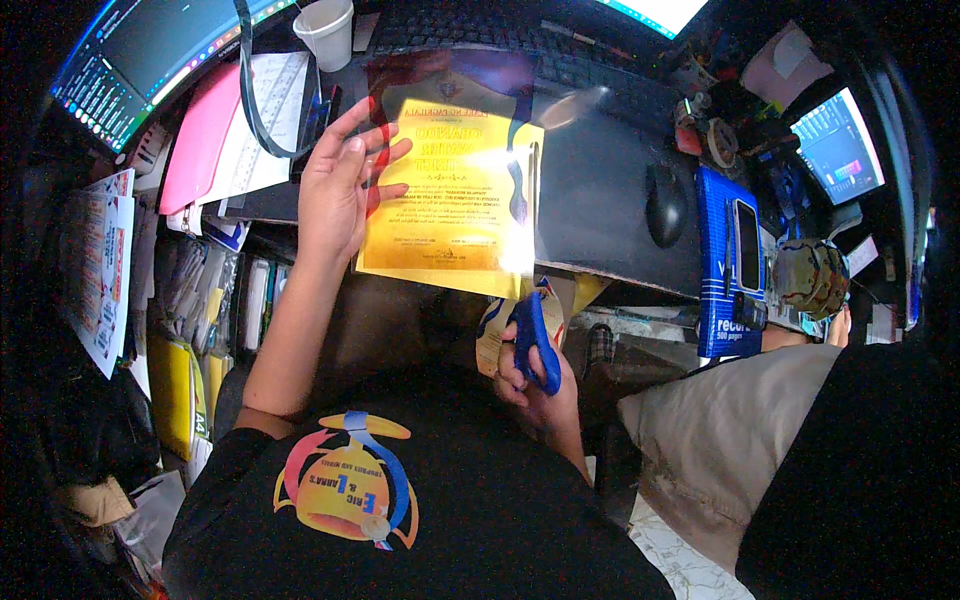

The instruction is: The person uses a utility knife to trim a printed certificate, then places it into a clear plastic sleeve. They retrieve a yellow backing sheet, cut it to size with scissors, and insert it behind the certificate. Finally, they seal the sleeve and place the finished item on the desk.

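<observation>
While trimming appears to be in hand, a yellow printed sheet (450,235) spans the near edge of the dark surface (612,230), the right hand (545,388) gripping blue-handled scissors (536,318) at its near right corner. Fingers of the left hand (338,178) spread at its left edge, their hold unclear; steadying the sheet seems the next call.

Sheet (445,225) left of mouse (662,206)

Gold, blue-waved sheet (450,235); blue-handled scissors (541,342); white cup (326,38)
</observation>
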Motion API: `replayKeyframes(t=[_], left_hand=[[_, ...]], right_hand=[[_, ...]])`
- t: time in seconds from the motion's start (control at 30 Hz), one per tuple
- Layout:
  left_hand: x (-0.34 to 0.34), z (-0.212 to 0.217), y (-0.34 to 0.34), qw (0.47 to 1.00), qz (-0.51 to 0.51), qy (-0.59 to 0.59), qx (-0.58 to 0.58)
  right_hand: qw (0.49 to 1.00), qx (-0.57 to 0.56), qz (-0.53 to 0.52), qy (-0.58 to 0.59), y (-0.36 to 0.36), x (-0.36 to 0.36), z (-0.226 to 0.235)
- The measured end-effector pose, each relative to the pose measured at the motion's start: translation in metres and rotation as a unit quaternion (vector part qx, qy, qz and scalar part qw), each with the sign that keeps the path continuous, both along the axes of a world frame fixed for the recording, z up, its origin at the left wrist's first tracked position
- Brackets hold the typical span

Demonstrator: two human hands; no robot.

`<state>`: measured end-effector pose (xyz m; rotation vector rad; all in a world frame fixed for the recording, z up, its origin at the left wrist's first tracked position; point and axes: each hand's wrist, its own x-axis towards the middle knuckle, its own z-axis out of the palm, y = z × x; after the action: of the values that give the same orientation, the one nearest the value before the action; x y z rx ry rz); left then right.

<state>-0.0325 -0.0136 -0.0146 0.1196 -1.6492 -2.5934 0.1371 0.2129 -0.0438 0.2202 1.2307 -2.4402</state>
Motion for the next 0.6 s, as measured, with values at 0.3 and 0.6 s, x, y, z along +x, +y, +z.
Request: replayKeyframes(t=[0.3, 0.6], left_hand=[[0.002, -0.002, -0.002, 0.996, -0.045, -0.071, -0.028], [0.002, -0.005, -0.006, 0.995, -0.058, -0.077, -0.025]], right_hand=[[0.996, -0.085, -0.035, 0.014, -0.005, -0.027, -0.007], [0.991, -0.13, -0.019, 0.025, -0.008, -0.033, -0.006]])
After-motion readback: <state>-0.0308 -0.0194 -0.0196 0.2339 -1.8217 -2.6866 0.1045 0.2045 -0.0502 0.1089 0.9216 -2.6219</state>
